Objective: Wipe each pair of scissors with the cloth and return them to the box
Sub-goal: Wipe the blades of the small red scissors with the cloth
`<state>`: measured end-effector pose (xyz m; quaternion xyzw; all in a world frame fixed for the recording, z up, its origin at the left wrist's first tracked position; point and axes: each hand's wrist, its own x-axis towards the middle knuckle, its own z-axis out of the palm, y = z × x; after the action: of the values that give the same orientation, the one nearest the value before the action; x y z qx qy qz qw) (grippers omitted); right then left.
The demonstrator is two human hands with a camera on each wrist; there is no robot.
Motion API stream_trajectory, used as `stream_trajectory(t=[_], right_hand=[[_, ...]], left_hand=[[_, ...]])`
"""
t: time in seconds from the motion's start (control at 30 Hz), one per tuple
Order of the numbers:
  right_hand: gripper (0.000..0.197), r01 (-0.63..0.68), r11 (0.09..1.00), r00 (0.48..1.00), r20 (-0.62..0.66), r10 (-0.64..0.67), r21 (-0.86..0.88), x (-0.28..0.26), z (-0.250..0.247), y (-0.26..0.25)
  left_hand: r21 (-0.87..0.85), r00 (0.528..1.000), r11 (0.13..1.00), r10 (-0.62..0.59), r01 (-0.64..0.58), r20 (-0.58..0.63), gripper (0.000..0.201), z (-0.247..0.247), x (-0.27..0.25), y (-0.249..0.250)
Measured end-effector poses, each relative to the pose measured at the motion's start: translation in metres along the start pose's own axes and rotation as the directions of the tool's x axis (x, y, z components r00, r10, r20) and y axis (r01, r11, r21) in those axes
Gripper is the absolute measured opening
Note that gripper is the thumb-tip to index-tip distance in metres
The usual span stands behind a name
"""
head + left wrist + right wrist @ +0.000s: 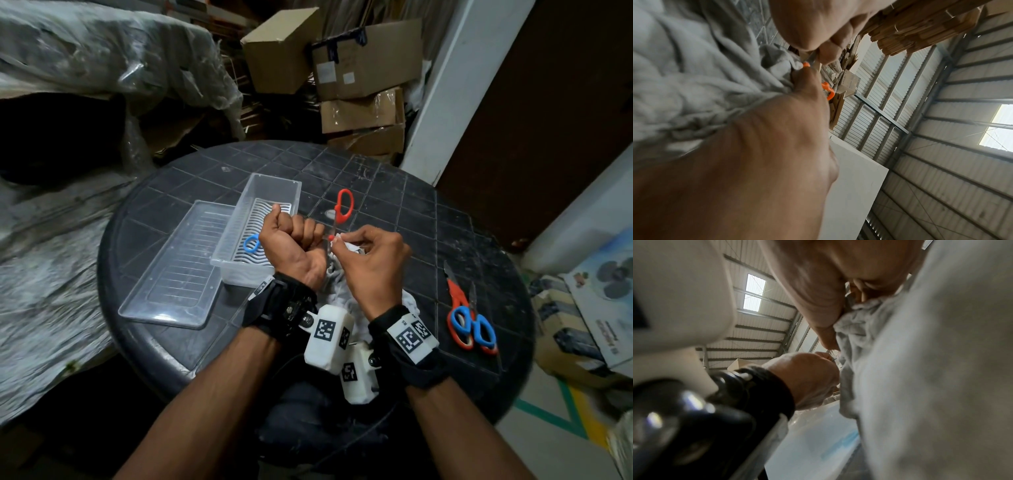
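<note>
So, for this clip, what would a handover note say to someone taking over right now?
Left hand grips the blades of the red scissors, handle pointing away.
Right hand pinches the cloth against them, wiping.
Box is open, lid beside it; a blue handle shows inside, so apparently one pair is done.
Left: finish and box the red pair, then the orange-and-blue scissors on the table.

Cardboard boxes (359,68) crowd the dim corner (skylit metal roof (962,113)).

On the tabletop (394,192) the lid (178,267) lay left of the box (291,186); two scissors (469,318) lay at the right, the cloth (339,291) between.
</note>
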<state>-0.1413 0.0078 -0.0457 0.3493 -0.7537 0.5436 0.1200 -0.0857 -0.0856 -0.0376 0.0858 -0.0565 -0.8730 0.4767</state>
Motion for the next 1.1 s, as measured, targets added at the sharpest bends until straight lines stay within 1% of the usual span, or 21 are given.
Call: stream_trajectory(t=[0.13,0.2,0.47,0.63,0.7,0.77,0.8,0.87,0.93,1.03,1.1], right_hand=[[0.008,-0.076,0.997,0.997,0.008,0.076,0.029,0.002,-0.003,-0.003],[0.009,-0.089,0.996,0.996,0.008,0.089,0.026,0.002,-0.004,-0.003],[0.009,-0.082,0.997,0.997,-0.004,0.082,0.005,0.001,-0.006,0.001],[0.006,-0.052,0.998,0.999,-0.013,0.052,-0.02,-0.001,-0.006,0.002],[0.004,-0.096,0.995,0.995,-0.023,0.095,-0.039,0.003,-0.011,0.013],[0.005,-0.185,0.982,0.982,-0.045,0.183,-0.029,0.007,-0.023,0.029],[0.006,-0.212,0.977,0.976,-0.059,0.211,-0.012,0.009,-0.03,0.034],[0.007,-0.218,0.974,0.972,-0.076,0.222,0.054,0.012,-0.04,0.036],[0.006,-0.218,0.96,0.97,-0.066,0.233,0.178,0.012,-0.044,0.031],[0.007,-0.21,0.924,0.975,-0.003,0.223,0.319,0.009,-0.043,0.014],[0.008,-0.187,0.906,0.982,0.042,0.185,0.381,0.006,-0.042,0.003]], left_hand=[[0.016,1.0,1.0,0.004,-0.004,0.004,0.059,0.001,-0.001,-0.001],[0.02,1.0,1.0,-0.001,0.001,0.003,0.059,0.001,-0.002,-0.001],[0.017,1.0,1.0,-0.018,0.018,-0.004,0.06,0.0,-0.004,-0.002],[0.007,1.0,1.0,-0.018,0.018,0.001,0.061,0.002,-0.006,-0.001],[-0.027,1.0,1.0,-0.012,0.013,0.017,0.061,0.004,-0.005,0.003],[-0.048,0.999,0.999,-0.013,0.015,0.047,0.061,0.004,-0.004,0.006],[-0.046,0.998,0.999,-0.019,0.022,0.057,0.061,0.006,-0.004,0.006],[-0.031,0.998,0.999,-0.022,0.024,0.066,0.061,0.005,-0.002,0.005],[-0.007,0.998,1.0,-0.01,0.011,0.064,0.06,0.004,-0.001,0.005],[-0.023,0.999,1.0,-0.006,0.007,0.052,0.06,0.004,0.0,0.007],[-0.022,0.999,1.0,-0.001,0.002,0.05,0.06,0.005,0.0,0.007]])
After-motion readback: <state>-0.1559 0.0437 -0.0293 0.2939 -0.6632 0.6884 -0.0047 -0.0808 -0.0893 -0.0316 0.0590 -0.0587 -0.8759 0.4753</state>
